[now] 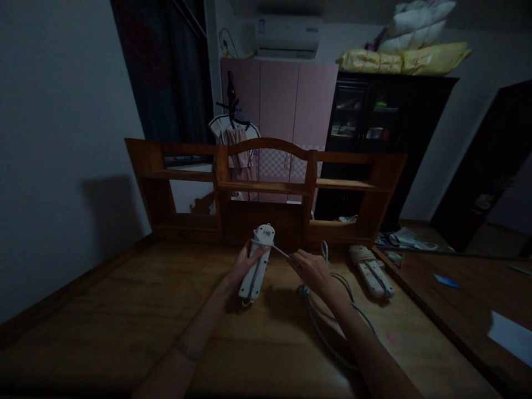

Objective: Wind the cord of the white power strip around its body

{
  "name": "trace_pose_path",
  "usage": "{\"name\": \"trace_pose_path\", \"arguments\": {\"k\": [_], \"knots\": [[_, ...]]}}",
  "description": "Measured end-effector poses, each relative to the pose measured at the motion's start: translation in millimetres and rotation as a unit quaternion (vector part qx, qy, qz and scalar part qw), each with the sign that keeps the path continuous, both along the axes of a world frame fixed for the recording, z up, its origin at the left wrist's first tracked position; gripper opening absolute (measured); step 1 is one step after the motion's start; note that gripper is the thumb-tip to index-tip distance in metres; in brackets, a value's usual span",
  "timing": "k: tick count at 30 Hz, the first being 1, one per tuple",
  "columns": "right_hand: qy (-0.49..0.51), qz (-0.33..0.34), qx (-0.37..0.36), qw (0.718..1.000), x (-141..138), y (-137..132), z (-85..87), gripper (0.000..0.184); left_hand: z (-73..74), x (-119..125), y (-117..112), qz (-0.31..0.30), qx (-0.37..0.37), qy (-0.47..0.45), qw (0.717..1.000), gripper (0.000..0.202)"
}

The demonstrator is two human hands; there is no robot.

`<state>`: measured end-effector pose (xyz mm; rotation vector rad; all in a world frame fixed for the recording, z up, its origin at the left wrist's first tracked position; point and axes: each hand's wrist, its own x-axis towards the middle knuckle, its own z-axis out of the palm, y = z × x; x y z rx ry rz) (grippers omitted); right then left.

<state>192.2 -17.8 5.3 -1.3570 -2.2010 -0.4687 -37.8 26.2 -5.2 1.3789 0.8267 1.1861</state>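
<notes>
My left hand is wrapped round a white power strip, holding it lifted and tilted above the wooden desk. One turn of its grey cord lies across the strip's upper end. My right hand pinches that cord just right of the strip, pulling it taut. The rest of the cord trails in loose loops on the desk under my right forearm.
A second power strip, wound in its own cord, lies on the desk to the right. A wooden shelf unit stands along the desk's far edge. Behind it are a pink wardrobe and a dark cabinet. Papers lie at far right.
</notes>
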Motion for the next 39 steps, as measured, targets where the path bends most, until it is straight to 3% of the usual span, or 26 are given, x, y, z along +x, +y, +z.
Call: {"name": "trace_pose_path", "arguments": {"k": [4, 9, 13, 19, 25, 33, 39], "knots": [[-0.017, 0.009, -0.056, 0.998, 1, -5, 2.0, 0.02, -0.4, -8, 9, 0.122, 0.128, 0.097, 0.98, 0.053], [-0.061, -0.018, -0.029, 0.998, -11, -10, -4.1, 0.018, -9.2, -6, 9, 0.236, 0.232, 0.331, 0.884, 0.061], [-0.095, 0.024, 0.0, 0.995, -26, -15, -10.1, 0.015, -16.5, -1, 3, 0.25, 0.318, 0.427, 0.808, 0.069], [-0.092, 0.041, -0.003, 0.995, -28, -16, -13.1, 0.015, -22.3, 3, 4, 0.196, 0.379, 0.479, 0.767, 0.076], [-0.069, 0.07, 0.007, 0.995, -27, -20, -8.2, 0.017, -25.3, 14, -4, 0.145, 0.403, 0.519, 0.74, 0.07], [-0.001, 0.071, 0.093, 0.993, -11, -25, 8.2, 0.028, -24.2, 26, -17, 0.064, 0.418, 0.463, 0.779, 0.067], [-0.016, 0.042, 0.184, 0.982, -5, -30, 13.8, 0.032, -21.1, 42, -34, 0.029, 0.41, 0.461, 0.787, 0.044]]}}
